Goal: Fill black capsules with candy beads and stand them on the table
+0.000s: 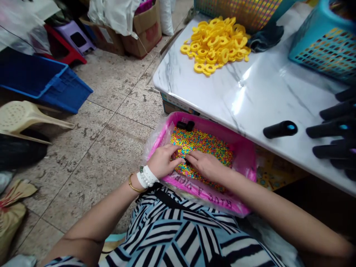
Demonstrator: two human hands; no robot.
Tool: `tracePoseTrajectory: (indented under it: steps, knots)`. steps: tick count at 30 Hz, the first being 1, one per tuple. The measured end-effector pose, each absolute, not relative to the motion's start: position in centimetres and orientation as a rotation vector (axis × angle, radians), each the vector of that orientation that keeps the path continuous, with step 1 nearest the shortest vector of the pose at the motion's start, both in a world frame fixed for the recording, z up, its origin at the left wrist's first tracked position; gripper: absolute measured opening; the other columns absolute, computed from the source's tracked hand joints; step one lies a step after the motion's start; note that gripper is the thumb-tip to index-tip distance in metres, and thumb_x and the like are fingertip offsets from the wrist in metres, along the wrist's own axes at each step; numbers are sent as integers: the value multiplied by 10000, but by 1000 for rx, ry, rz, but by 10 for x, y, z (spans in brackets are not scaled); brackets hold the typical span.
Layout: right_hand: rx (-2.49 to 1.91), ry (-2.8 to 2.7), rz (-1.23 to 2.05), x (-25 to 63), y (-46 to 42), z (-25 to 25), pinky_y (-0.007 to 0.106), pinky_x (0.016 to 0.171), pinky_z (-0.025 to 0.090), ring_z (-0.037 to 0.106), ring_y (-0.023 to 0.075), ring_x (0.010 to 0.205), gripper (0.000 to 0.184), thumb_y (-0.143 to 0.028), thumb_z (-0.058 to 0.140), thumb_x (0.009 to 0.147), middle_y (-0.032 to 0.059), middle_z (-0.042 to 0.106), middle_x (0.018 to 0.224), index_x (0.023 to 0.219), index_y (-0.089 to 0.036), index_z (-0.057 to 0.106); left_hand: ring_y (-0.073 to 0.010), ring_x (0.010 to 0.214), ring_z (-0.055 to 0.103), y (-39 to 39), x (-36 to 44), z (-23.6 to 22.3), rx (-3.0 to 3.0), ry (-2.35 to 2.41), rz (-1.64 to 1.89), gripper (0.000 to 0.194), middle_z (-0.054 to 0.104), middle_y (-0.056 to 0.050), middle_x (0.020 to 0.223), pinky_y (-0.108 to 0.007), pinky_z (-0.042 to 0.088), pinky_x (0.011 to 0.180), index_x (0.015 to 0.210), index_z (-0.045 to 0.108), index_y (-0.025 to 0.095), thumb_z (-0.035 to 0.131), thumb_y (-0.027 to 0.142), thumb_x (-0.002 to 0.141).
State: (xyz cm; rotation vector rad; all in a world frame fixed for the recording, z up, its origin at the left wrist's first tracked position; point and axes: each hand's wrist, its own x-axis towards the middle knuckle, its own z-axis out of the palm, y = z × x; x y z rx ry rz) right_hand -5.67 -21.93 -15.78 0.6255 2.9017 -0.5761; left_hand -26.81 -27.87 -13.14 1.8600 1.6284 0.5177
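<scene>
A pink plastic basin (247, 155) lined with clear plastic rests at my lap, filled with small multicoloured beads (205, 142). Over the beads, my left hand (162, 161) has its thumb and fingers apart, its thumb tip close to a small black piece (187, 161). My right hand (207, 166) reaches in from the other side, its fingers closed over that black piece, which is mostly hidden. Two short black tubular parts (185, 126) lie on the beads at the basin's far left corner.
On the marble-patterned table (217, 92) are a heap of yellow ring-shaped parts (217, 42), a black tube (280, 129), several more black tubes (330, 128) and a turquoise basket (328, 48). A blue crate (66, 89) and a cream stool (20, 115) stand on the floor at left.
</scene>
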Motion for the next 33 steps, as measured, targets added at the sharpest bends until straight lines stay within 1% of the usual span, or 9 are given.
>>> tracePoseTrajectory:
  steps: [5, 8, 10, 16, 18, 22, 24, 30, 33]
  knots:
    - [778, 2942, -1284, -32, -208, -154, 316, 836, 513, 630, 184, 939, 368, -109, 587, 835, 83, 648, 1048, 1196, -180, 606, -196, 804, 646, -278, -268, -133, 1862, 1610, 556, 370, 692, -105, 936, -335, 519, 769, 1118, 666, 106, 671, 359, 848]
    - [800, 2925, -1455, -21, -204, -153, 299, 828, 508, 631, 166, 931, 338, -107, 592, 825, 47, 658, 1032, 1143, -216, 625, -191, 790, 645, -277, -267, -134, 1876, 1614, 525, 373, 694, -102, 927, -331, 520, 758, 1136, 662, 107, 670, 344, 849]
    - [813, 2972, -1330, -21, -204, -157, 297, 823, 506, 621, 170, 942, 329, -90, 581, 828, 58, 647, 1044, 1136, -200, 615, -187, 779, 643, -276, -265, -135, 1881, 1632, 499, 365, 693, -95, 907, -323, 520, 746, 1142, 660, 111, 669, 331, 851]
    - [601, 2990, -568, -42, -217, -162, 373, 805, 504, 591, 228, 937, 206, -147, 489, 941, 126, 647, 1025, 1087, -160, 633, -186, 785, 649, -277, -262, -136, 1908, 1652, 475, 325, 696, -85, 902, -321, 522, 758, 1110, 666, 125, 666, 320, 849]
    - [524, 2998, -649, -45, -222, -157, 374, 819, 505, 597, 220, 926, 208, -139, 482, 941, 116, 655, 1009, 1081, -160, 635, -190, 803, 651, -279, -263, -135, 1907, 1658, 483, 326, 696, -89, 918, -323, 522, 764, 1113, 665, 123, 667, 315, 849]
    - [588, 3045, -1225, -32, -224, -143, 328, 876, 505, 616, 180, 989, 293, -83, 525, 877, 64, 664, 1032, 1135, -198, 602, -191, 800, 652, -281, -264, -135, 1897, 1649, 506, 340, 693, -89, 905, -319, 520, 761, 1108, 667, 115, 666, 337, 851]
    - [687, 3078, -1324, -23, -222, -139, 322, 886, 506, 617, 175, 1009, 307, -83, 530, 869, 60, 659, 1054, 1143, -207, 593, -185, 786, 650, -280, -265, -135, 1905, 1637, 508, 328, 694, -84, 895, -312, 519, 753, 1098, 670, 119, 662, 338, 854]
    - [714, 2970, -535, -24, -226, -148, 356, 767, 509, 599, 236, 930, 193, -153, 501, 931, 122, 638, 1017, 1071, -163, 634, -182, 770, 652, -277, -261, -136, 1901, 1628, 488, 324, 700, -84, 892, -315, 520, 754, 1098, 676, 123, 663, 334, 853]
    - [567, 2889, -458, -32, -238, -149, 351, 753, 494, 591, 227, 884, 174, -194, 496, 950, 104, 630, 970, 1052, -171, 636, -188, 782, 657, -278, -260, -136, 1906, 1619, 477, 314, 702, -89, 898, -325, 522, 769, 1084, 679, 121, 656, 337, 857]
